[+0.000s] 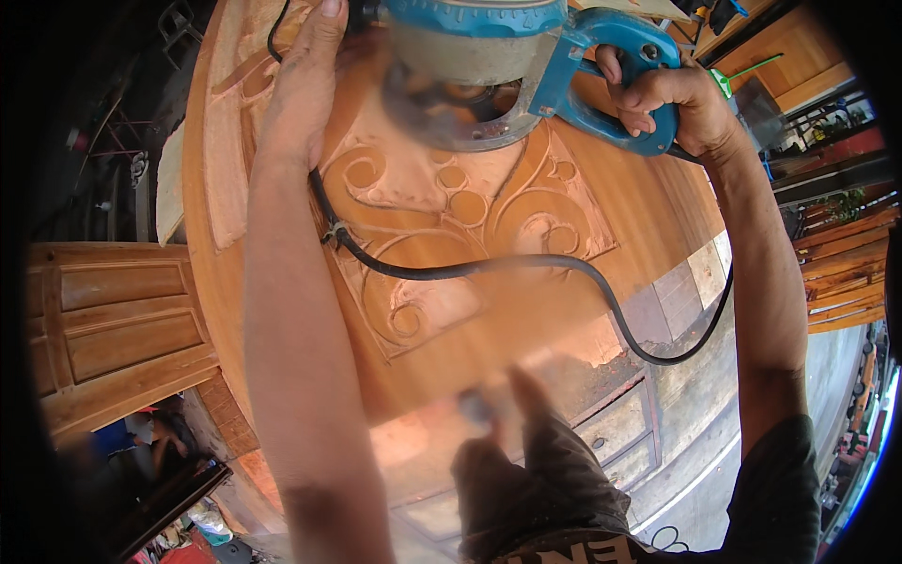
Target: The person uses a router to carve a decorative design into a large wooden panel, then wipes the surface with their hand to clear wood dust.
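A blue-and-grey router [470,56] stands at the top of the view, over a wooden panel [648,216] cut with scroll and circle shapes. My right hand [686,99] is closed around its blue loop handle, fingers curled through the opening. On the router's left side, my left hand [315,75] is against a dark part of the tool, thumb pointing up; its other fingers are mostly hidden. A black power cord [413,274] runs from beside my left wrist across the carving toward my right forearm. Blur and dust hide the router's bit.
A panelled wooden door [122,310] is at the left. Wooden slats [850,273] show at the far right. Below the panel lie pale paving [695,404] and my legs [536,470]. A green-handled tool [742,73] sits beyond my right hand.
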Action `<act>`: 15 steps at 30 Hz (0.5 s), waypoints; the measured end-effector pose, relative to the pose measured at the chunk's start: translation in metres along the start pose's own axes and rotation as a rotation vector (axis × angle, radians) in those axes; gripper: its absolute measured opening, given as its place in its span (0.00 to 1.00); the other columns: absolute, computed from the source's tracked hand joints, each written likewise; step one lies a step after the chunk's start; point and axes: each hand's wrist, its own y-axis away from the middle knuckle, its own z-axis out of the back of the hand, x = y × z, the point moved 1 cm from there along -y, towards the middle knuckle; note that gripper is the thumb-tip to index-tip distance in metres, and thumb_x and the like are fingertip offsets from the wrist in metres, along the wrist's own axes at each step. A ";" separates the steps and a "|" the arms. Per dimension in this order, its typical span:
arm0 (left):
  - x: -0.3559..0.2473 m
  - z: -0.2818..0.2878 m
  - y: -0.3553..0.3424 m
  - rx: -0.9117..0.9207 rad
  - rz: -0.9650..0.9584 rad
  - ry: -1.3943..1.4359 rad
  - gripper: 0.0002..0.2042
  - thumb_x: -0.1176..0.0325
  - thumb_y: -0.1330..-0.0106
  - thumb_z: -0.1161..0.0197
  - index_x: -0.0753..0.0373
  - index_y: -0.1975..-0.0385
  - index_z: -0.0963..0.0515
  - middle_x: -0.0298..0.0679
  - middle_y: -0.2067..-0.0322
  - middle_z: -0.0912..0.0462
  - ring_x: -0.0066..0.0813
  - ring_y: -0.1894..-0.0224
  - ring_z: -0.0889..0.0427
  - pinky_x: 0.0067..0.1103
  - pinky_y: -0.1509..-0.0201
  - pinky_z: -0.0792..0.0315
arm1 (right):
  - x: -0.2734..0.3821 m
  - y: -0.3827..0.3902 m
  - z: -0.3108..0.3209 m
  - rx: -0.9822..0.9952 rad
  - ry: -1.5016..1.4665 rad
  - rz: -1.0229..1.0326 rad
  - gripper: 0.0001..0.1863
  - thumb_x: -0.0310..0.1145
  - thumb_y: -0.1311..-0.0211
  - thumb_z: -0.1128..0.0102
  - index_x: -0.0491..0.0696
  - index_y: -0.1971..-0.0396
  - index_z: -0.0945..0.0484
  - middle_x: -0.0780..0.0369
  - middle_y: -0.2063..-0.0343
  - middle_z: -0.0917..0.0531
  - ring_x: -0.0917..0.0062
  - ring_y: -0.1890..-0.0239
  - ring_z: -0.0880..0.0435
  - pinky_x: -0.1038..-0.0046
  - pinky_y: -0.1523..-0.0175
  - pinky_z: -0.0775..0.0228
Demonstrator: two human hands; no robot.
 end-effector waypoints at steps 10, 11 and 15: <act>-0.001 -0.004 -0.012 -0.012 -0.067 0.241 0.23 0.48 0.18 0.51 0.63 0.44 0.22 0.41 0.54 0.15 0.31 0.50 0.17 0.29 0.37 0.24 | 0.001 -0.017 -0.004 -0.028 0.018 0.004 0.12 0.31 0.49 0.38 0.46 0.64 0.26 0.67 0.82 0.26 0.86 0.83 0.30 0.80 0.72 0.37; 0.000 -0.003 -0.012 -0.012 -0.066 0.241 0.23 0.48 0.18 0.51 0.63 0.44 0.22 0.41 0.54 0.15 0.31 0.50 0.17 0.29 0.37 0.24 | 0.000 -0.018 -0.004 -0.026 0.008 0.012 0.12 0.31 0.50 0.38 0.46 0.64 0.26 0.67 0.82 0.26 0.86 0.83 0.30 0.80 0.72 0.37; 0.007 0.009 -0.023 -0.001 -0.022 0.257 0.23 0.48 0.18 0.50 0.63 0.45 0.22 0.41 0.54 0.15 0.31 0.50 0.17 0.29 0.37 0.24 | 0.002 -0.022 -0.007 -0.039 0.019 0.000 0.13 0.31 0.50 0.38 0.46 0.64 0.26 0.67 0.82 0.26 0.86 0.83 0.30 0.80 0.72 0.37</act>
